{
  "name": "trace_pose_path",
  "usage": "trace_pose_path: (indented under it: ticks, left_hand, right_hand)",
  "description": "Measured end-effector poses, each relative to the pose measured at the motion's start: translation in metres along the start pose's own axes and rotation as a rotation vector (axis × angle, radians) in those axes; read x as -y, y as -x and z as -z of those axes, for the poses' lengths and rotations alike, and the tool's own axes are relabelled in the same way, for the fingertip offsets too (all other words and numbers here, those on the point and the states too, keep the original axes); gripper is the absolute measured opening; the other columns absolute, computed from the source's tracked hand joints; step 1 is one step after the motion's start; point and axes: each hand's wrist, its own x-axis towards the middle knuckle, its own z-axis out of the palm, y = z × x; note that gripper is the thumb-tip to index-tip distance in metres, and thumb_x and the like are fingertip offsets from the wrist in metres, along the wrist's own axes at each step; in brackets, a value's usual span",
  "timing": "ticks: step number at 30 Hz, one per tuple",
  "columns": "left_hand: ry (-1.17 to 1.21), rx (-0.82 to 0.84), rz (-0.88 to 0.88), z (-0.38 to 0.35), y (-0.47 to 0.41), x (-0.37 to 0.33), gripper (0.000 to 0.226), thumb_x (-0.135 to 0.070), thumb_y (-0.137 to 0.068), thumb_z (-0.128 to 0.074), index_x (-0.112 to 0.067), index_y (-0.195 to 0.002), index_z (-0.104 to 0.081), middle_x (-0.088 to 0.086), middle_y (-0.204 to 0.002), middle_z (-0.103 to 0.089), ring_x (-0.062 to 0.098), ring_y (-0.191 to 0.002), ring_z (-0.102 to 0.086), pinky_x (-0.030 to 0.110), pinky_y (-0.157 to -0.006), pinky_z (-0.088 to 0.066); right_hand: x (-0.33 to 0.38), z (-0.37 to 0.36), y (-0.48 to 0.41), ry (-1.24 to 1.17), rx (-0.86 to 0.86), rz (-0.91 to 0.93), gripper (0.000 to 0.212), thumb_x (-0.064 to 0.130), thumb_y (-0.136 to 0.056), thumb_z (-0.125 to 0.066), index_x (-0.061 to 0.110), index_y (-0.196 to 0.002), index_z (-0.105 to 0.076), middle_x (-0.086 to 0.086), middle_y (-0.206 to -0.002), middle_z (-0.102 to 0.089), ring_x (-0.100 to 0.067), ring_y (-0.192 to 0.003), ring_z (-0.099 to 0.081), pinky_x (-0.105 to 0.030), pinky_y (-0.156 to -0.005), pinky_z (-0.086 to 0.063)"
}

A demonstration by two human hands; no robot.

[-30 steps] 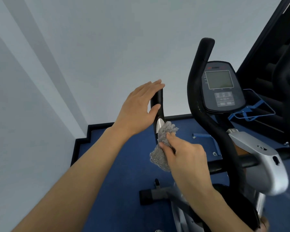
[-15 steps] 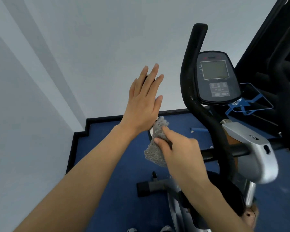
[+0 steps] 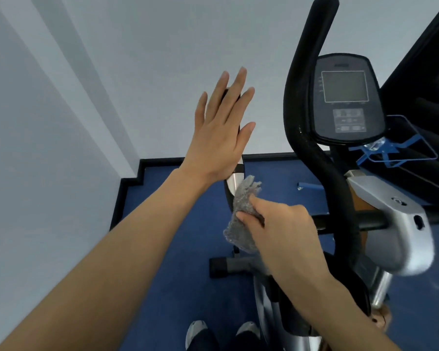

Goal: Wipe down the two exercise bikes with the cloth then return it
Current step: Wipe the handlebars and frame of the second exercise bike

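Note:
I stand at an exercise bike (image 3: 395, 231) with a silver body and a grey console (image 3: 345, 97). Its left handlebar (image 3: 235, 181), black on top and silver below, rises in the middle and is mostly hidden behind my left hand (image 3: 223, 130). That hand is flat with fingers spread, its palm against the bar and not wrapped around it. My right hand (image 3: 281, 231) pinches a grey fluffy cloth (image 3: 241, 216) and presses it on the bar's silver part just below my left hand. The right handlebar (image 3: 304, 92) curves up, black. A second bike cannot be made out.
A pale wall stands close on the left and ahead, with a black skirting (image 3: 129, 181) around the blue carpet (image 3: 178, 249). The bike's front foot bar (image 3: 228, 267) lies on the floor. A blue wire bottle cage (image 3: 390, 148) hangs right of the console. Dark equipment fills the far right.
My left hand let go of the left handlebar's top and opened flat against it. My right hand with the cloth stayed on the silver section. The view tilted down, showing my shoes.

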Motion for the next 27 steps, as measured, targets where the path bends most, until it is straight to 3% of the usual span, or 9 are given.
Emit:
trace_pose_path:
  ticks: [3,6,10,14,16,19,23,27]
  left_hand:
    - [-0.08,0.021,0.009,0.001,0.0,-0.003,0.051,-0.032,-0.097,-0.028,-0.014,-0.144,-0.025,0.005,-0.156,-0.01,0.022,-0.143,0.003,0.042,-0.113,0.005]
    - [-0.148,-0.019,0.059,0.003,0.005,-0.013,0.052,-0.035,-0.097,-0.026,-0.014,-0.144,-0.026,0.007,-0.156,-0.011,0.022,-0.143,-0.002,0.044,-0.113,0.006]
    - [-0.069,-0.084,0.13,-0.001,0.023,-0.034,0.048,-0.031,-0.096,-0.031,-0.012,-0.14,-0.034,0.009,-0.154,-0.018,0.02,-0.143,-0.008,0.044,-0.113,0.007]
    - [-0.009,-0.155,0.22,-0.007,0.025,-0.048,0.047,-0.033,-0.093,-0.038,-0.014,-0.136,-0.039,0.008,-0.154,-0.02,0.021,-0.143,-0.008,0.046,-0.112,0.007]
    - [-0.016,-0.167,0.225,-0.008,0.023,-0.052,0.049,-0.036,-0.092,-0.037,-0.014,-0.135,-0.04,0.009,-0.154,-0.019,0.022,-0.143,-0.006,0.047,-0.111,0.008]
    - [-0.079,-0.119,0.205,-0.012,0.024,-0.055,0.049,-0.036,-0.092,-0.037,-0.013,-0.134,-0.04,0.01,-0.155,-0.016,0.023,-0.143,-0.005,0.049,-0.111,0.008]
    - [-0.119,-0.09,0.228,-0.018,0.026,-0.053,0.049,-0.037,-0.092,-0.035,-0.013,-0.135,-0.039,0.01,-0.156,-0.011,0.023,-0.143,-0.002,0.049,-0.111,0.007]
    - [-0.107,-0.1,0.225,-0.019,0.025,-0.052,0.048,-0.037,-0.091,-0.035,-0.013,-0.132,-0.041,0.011,-0.155,-0.014,0.023,-0.143,-0.004,0.048,-0.112,0.004]
  right_hand:
    - [-0.007,0.007,0.012,0.042,0.062,0.091,0.004,0.02,-0.087,-0.057,0.016,-0.087,-0.058,0.002,-0.071,-0.06,-0.019,-0.061,-0.05,-0.025,-0.046,-0.032]
    - [-0.022,0.016,0.009,-0.08,0.064,0.106,0.012,0.021,-0.085,-0.061,0.012,-0.092,-0.066,-0.003,-0.076,-0.069,-0.02,-0.069,-0.061,-0.036,-0.059,-0.049]
    - [-0.046,0.033,0.008,-0.239,-0.109,0.037,0.018,0.014,-0.077,-0.071,0.007,-0.094,-0.069,-0.003,-0.075,-0.072,-0.006,-0.078,-0.057,-0.014,-0.065,-0.046]
    - [-0.048,0.032,0.005,-0.182,0.063,0.081,0.016,0.024,-0.082,-0.065,0.012,-0.093,-0.068,-0.003,-0.075,-0.071,-0.013,-0.069,-0.06,-0.033,-0.064,-0.05]
    - [-0.043,0.027,0.0,-0.119,0.168,0.104,0.019,0.028,-0.085,-0.06,0.013,-0.096,-0.064,-0.004,-0.079,-0.069,-0.021,-0.075,-0.061,-0.041,-0.068,-0.05]
    - [-0.041,0.024,0.001,-0.067,0.254,0.067,0.021,0.026,-0.087,-0.057,0.012,-0.101,-0.063,-0.008,-0.089,-0.069,-0.026,-0.084,-0.059,-0.041,-0.073,-0.05]
    - [-0.045,0.031,0.008,-0.102,0.198,0.026,0.024,0.016,-0.084,-0.062,0.02,-0.108,-0.065,-0.006,-0.106,-0.069,-0.026,-0.099,-0.059,-0.037,-0.084,-0.047]
    - [-0.039,0.034,-0.005,-0.025,0.225,0.035,0.019,0.027,-0.087,-0.058,0.015,-0.099,-0.066,-0.008,-0.089,-0.068,-0.023,-0.084,-0.059,-0.036,-0.073,-0.048]
